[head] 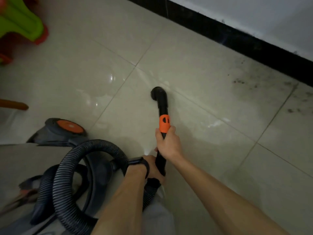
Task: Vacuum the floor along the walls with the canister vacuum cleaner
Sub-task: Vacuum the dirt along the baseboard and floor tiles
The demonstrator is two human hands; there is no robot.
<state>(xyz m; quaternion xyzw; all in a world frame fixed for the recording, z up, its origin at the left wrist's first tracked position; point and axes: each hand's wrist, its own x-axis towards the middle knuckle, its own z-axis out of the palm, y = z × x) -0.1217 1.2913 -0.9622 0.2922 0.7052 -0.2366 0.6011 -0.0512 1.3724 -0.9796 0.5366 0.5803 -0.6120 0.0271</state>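
A black vacuum wand (162,106) with an orange collar points away from me, its round nozzle (157,93) down near the pale tiled floor (194,77). My right hand (168,143) grips the wand just below the orange collar. Lower on the wand, my left hand (152,168), with a dark watch on the wrist, grips the handle where the ribbed hose (71,170) joins. The hose loops to the left toward the grey canister (62,131) with an orange disc on top. Dark dust (243,82) lies on the floor by the black skirting board (237,38).
A white wall rises above the skirting board at the upper right. A green and red plastic stool (20,22) stands at the far left. A brown wooden piece (15,105) juts in from the left edge. My pale trouser leg (157,219) shows at the bottom.
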